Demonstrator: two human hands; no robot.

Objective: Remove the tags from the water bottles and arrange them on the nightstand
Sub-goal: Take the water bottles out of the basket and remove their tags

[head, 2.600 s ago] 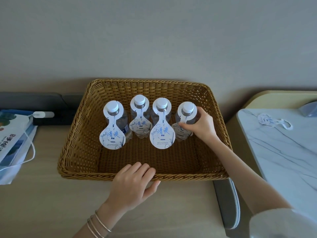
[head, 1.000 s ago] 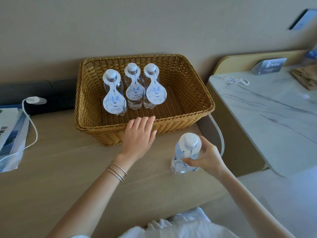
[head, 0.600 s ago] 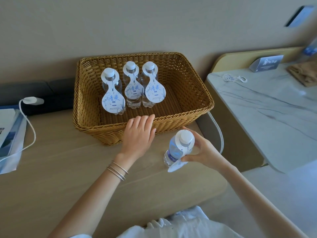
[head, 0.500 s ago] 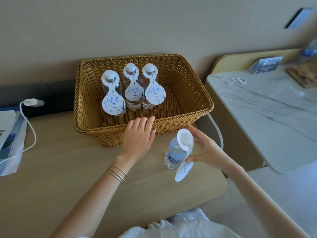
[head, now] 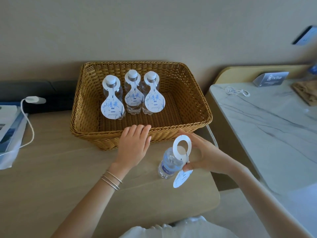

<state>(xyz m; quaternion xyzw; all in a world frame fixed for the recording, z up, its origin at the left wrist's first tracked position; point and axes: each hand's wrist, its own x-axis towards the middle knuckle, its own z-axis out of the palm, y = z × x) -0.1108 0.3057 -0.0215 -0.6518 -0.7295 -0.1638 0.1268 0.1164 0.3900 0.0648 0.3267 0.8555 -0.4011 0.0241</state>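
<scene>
A small clear water bottle (head: pixel 169 164) stands on the wooden tabletop in front of the wicker basket (head: pixel 192 125). My right hand (head: pixel 204 156) pinches its white tag (head: pixel 181 149), whose ring is lifted up off the bottle's cap. My left hand (head: pixel 134 146) lies flat, fingers together, against the basket's front rim. Three more bottles stand in a row inside the basket, each with a tag on its neck: the left one (head: pixel 112 98), the middle one (head: pixel 133 93) and the right one (head: pixel 153 94).
The marble-topped nightstand (head: pixel 274 134) stands to the right, with a loose tag (head: pixel 235 91), a small sign (head: pixel 270 79) and a folded brown cloth (head: pixel 307 91) at its back. A white cable and plug (head: pixel 30 107) and booklets (head: pixel 8 126) lie at the left.
My right hand carried the fourth bottle out of the basket and set it on the wooden top. It then lifted the tag's ring up off the cap. The left hand stayed at the rim.
</scene>
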